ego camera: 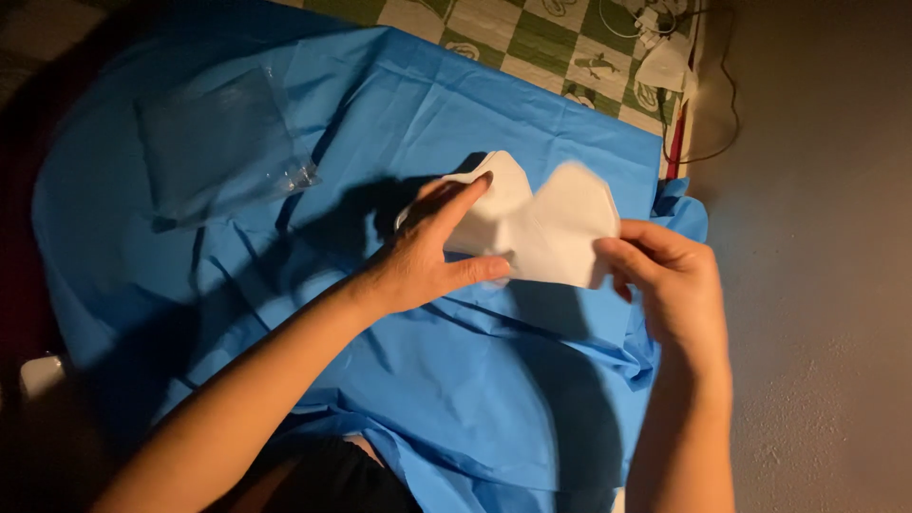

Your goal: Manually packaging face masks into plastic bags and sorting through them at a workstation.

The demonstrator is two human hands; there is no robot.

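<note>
A white folded paper [541, 223] with angled corners lies on a wrinkled blue sheet [399, 399]. My left hand [432, 252] presses flat on the paper's left half, index finger stretched toward its top edge and thumb along its lower edge. My right hand [670, 280] pinches the paper's right lower corner between thumb and fingers, lifting that side slightly.
A clear plastic sleeve [223, 142] lies on the blue sheet at the upper left. A green and white checked cloth [532, 38] shows at the top, with white cables [655, 38] and a small white object on it. Bare grey floor [826, 285] runs along the right.
</note>
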